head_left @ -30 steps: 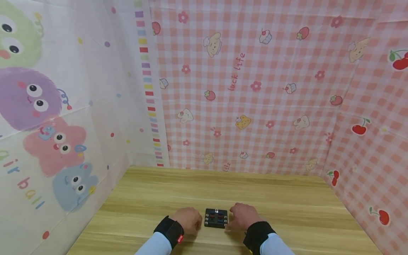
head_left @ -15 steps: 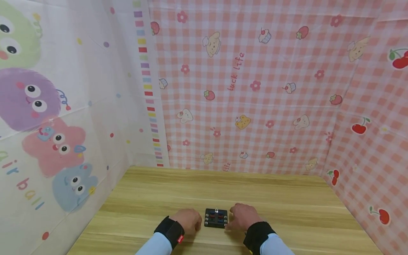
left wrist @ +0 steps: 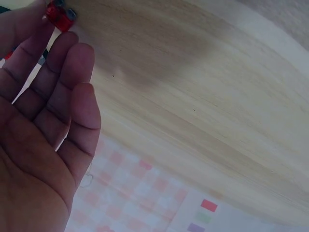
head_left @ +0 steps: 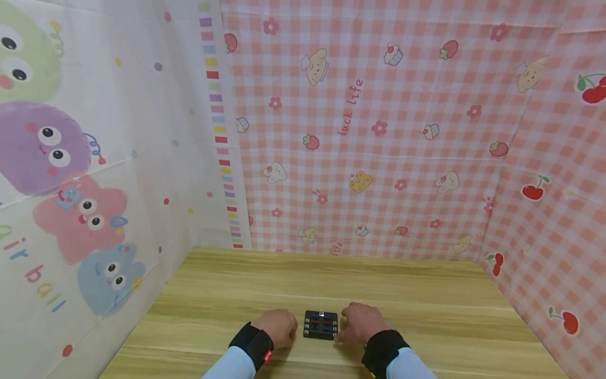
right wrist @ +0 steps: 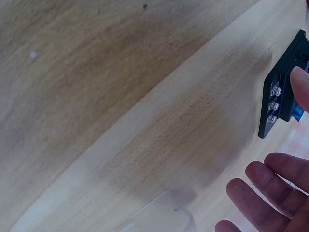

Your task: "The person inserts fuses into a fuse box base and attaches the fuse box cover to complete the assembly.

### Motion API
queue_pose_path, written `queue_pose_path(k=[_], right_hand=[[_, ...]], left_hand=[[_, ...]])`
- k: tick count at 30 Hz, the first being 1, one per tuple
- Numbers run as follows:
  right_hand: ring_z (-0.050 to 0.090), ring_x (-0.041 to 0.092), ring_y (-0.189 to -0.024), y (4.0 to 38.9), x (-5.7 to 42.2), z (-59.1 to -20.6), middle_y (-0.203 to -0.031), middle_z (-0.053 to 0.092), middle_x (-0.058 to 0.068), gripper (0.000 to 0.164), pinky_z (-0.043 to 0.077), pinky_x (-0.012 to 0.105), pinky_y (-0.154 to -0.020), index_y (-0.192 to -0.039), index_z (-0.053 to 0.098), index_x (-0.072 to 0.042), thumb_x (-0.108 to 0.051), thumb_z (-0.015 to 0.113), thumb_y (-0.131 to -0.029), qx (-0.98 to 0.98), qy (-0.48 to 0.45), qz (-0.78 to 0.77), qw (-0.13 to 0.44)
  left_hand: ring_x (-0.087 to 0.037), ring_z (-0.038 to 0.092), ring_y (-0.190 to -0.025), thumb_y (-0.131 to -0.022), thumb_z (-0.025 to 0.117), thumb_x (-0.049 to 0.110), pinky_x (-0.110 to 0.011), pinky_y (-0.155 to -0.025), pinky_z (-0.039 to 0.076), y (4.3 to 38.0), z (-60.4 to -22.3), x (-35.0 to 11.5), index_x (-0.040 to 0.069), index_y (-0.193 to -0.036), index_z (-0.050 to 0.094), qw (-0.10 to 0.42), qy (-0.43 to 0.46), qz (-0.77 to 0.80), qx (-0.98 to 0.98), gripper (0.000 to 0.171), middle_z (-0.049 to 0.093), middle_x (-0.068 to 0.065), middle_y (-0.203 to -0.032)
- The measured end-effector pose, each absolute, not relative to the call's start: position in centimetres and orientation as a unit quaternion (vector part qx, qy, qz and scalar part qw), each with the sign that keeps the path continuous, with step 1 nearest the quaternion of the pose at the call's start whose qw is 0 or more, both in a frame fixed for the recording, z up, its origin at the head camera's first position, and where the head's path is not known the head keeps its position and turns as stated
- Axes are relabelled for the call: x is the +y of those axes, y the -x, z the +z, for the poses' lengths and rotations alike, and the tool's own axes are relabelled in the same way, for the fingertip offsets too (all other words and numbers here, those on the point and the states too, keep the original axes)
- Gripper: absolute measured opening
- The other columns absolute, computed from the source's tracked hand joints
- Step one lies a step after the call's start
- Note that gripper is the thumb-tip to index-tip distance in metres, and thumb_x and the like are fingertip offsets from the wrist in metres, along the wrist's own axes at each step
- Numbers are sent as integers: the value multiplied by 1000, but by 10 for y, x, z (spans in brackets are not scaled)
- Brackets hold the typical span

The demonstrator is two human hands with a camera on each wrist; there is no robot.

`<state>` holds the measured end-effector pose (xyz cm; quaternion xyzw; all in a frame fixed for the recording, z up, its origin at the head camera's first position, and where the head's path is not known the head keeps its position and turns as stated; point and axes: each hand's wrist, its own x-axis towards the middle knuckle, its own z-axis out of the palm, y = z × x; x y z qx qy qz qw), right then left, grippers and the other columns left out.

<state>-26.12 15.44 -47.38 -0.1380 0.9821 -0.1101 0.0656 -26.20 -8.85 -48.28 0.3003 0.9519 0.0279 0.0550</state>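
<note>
A black fuse block (head_left: 320,325) lies on the wooden table between the hands, with red and blue blade fuses in its middle and screw terminals along its sides. To its left is my left hand (head_left: 279,327), pinching a small translucent red blade fuse (left wrist: 60,17) at the tips of thumb and forefinger; the other fingers are bent loosely. At the block's right edge rests my right hand (head_left: 362,322). In the right wrist view its thumb (right wrist: 300,87) overlaps the block's side, and the other fingers (right wrist: 256,203) are extended and spread.
A clear plastic piece (right wrist: 161,215) appears at the bottom of the right wrist view. Patterned cloth walls stand around the table (head_left: 265,279): a pink checked one (head_left: 379,158) behind, and a white one (head_left: 156,158) at the left. Black bands wrap both wrists.
My left hand has shifted slightly left, away from the fuse block. The right hand and the block have stayed in place.
</note>
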Motion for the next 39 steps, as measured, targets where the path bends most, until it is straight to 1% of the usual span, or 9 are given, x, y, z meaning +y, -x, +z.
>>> queue_pose_path(k=[4,10,16,26,33,39], right_hand=[[62,27,-93,262,154,-474,-100,67,7,58,48,50,-90,-109,71,-3,-43,88,-70,982,135,-112,70],[62,27,-94,262,154,-475,-100,67,7,58,47,50,-90,-109,71,-3,-43,88,-70,982,135,-111,70],[62,27,-94,262,154,-474,-100,67,7,59,48,50,-90,-109,71,-3,-44,88,-69,982,136,-108,71],[63,27,-94,262,154,-475,-101,67,7,58,48,50,-90,-108,71,-3,-43,88,-69,982,132,-112,72],[63,27,-93,260,153,-475,-100,67,7,58,48,50,-90,-107,71,-3,-43,88,-69,983,135,-106,63],[63,27,-93,258,153,-475,-99,67,7,58,48,50,-89,-107,71,-3,-43,88,-69,983,139,-101,61]], left_hand=[[-7,48,-61,-77,80,11,-26,-61,44,262,-478,-88,18,-71,67,62,-302,26,951,16,55,11,-66],[-5,51,-65,-73,82,5,-26,-65,46,262,-477,-88,19,-72,69,62,-308,25,949,19,59,12,-69],[-5,50,-63,-72,83,3,-26,-62,46,261,-478,-88,19,-69,67,80,-300,32,950,23,56,13,-66],[-6,48,-61,-73,82,6,-26,-60,43,260,-478,-90,19,-68,65,75,-296,41,951,22,54,12,-65],[-7,45,-58,-75,83,13,-26,-58,40,260,-479,-91,18,-65,62,68,-276,45,958,24,51,11,-62],[-8,46,-56,-73,84,10,-26,-57,40,261,-481,-93,19,-64,63,70,-267,52,960,24,52,11,-61]])
